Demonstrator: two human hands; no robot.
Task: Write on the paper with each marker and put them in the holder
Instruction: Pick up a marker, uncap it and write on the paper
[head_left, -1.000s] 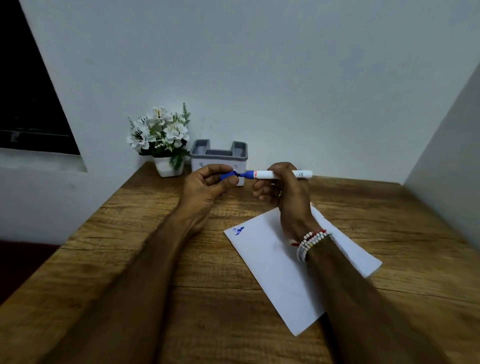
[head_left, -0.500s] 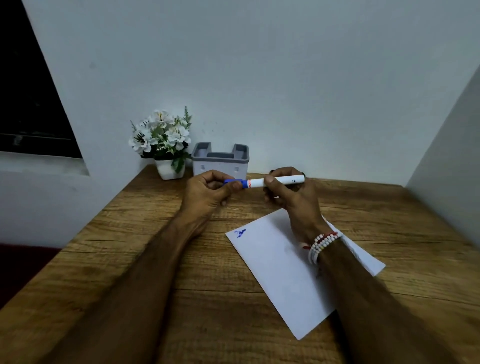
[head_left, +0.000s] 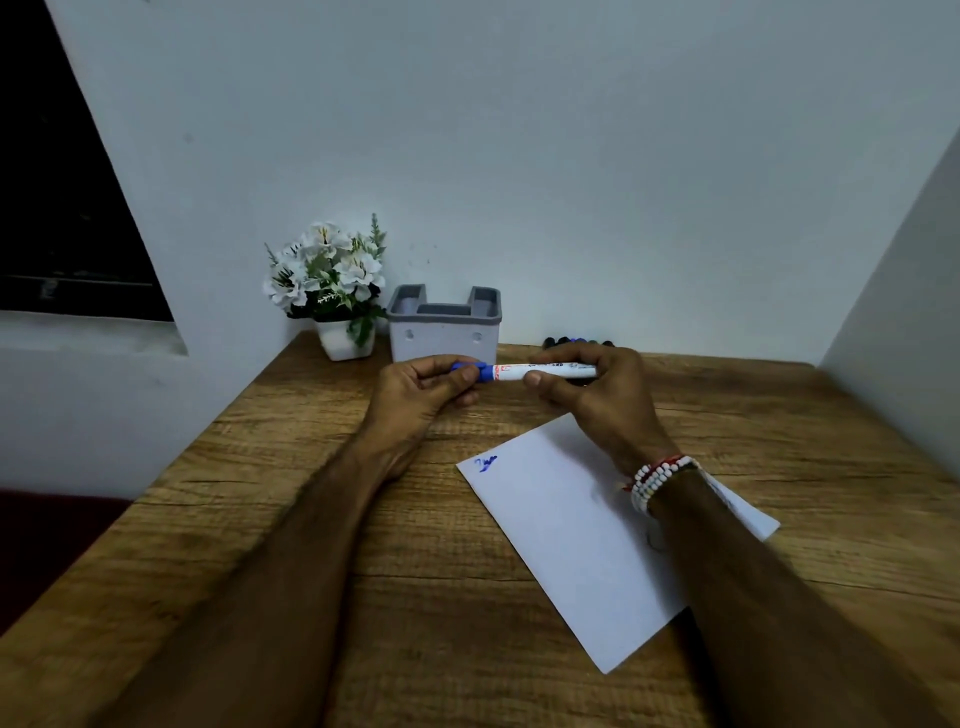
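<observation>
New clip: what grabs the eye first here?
Both hands hold a blue marker level over the middle of the table, the left hand on its blue cap end, the right hand round the white barrel. Under the right wrist lies a white paper with a blue scribble at its left corner; a grey holder stands at the far edge.

We log a white marker (head_left: 569, 370) with blue cap (head_left: 484, 372), white paper (head_left: 571, 545) with blue scribble (head_left: 485, 462), grey holder (head_left: 444, 338), brown wood-grain table (head_left: 311, 519), white flowers (head_left: 327, 270).
</observation>
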